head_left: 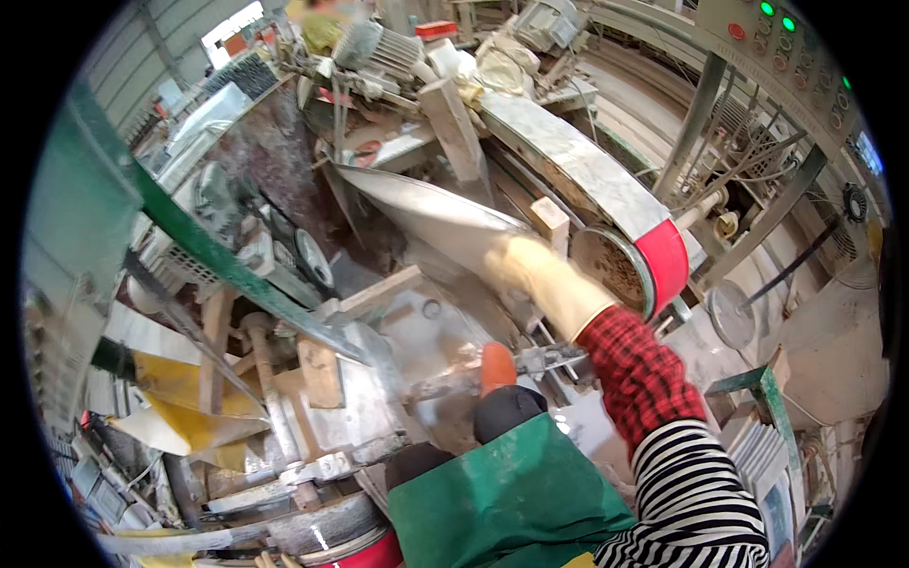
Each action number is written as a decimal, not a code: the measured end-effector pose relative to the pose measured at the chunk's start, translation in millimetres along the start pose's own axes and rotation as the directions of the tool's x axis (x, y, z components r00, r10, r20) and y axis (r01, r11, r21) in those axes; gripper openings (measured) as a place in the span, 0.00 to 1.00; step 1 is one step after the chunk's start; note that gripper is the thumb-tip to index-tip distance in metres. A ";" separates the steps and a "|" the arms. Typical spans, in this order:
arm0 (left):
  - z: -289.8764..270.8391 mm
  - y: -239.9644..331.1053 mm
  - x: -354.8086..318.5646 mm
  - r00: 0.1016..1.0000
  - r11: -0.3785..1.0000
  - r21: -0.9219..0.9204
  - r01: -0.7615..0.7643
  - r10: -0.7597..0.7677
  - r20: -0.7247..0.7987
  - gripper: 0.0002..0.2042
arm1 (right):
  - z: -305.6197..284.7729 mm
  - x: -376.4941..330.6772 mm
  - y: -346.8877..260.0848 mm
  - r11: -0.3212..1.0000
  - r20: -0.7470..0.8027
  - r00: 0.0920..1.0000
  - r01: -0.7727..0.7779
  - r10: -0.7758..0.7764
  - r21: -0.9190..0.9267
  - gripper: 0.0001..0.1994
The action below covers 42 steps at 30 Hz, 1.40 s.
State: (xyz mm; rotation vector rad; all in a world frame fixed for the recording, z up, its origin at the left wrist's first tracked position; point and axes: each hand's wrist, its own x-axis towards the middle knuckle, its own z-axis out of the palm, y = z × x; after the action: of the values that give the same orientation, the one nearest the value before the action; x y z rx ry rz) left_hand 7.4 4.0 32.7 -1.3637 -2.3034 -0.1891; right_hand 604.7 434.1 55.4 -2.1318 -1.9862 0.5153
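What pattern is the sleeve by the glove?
Red and black checks; the sleeve shows in the head view.

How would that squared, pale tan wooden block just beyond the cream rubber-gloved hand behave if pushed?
The squared, pale tan wooden block likely won't roll, given its flat faces. Its solid-looking wood suggests stiffness. It looks taller than wide, so a high push might tip it if loose; I can't see its base past the cream rubber-gloved right hand.

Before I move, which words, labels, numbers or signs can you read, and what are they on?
None are legible.
Control panel, upper right: any markings beside its buttons are too small to read.
Small blue patch, right rim: too small and blurred to tell whether it bears text.
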 end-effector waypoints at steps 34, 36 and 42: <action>-30.8 -23.2 26.6 0.974 0.964 0.169 0.207 -0.220 0.060 0.28 | 135.3 -122.9 -84.5 0.508 0.172 0.966 -0.050 -0.195 0.860 0.25; -37.2 -15.2 26.9 0.972 0.966 0.147 0.211 -0.223 0.071 0.28 | 143.1 -118.3 -79.1 0.795 -0.044 0.989 0.139 -0.140 0.591 0.25; -16.9 -25.4 20.1 0.986 0.971 0.174 0.161 -0.153 -0.059 0.26 | 163.3 -107.2 -78.4 0.642 0.119 0.974 0.034 -0.193 0.766 0.24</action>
State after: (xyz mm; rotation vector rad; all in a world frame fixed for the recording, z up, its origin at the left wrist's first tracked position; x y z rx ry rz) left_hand -17.4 1.5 59.4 -1.0796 -2.3285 -0.0600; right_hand 466.5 318.4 -53.4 -1.4378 -1.5262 1.3041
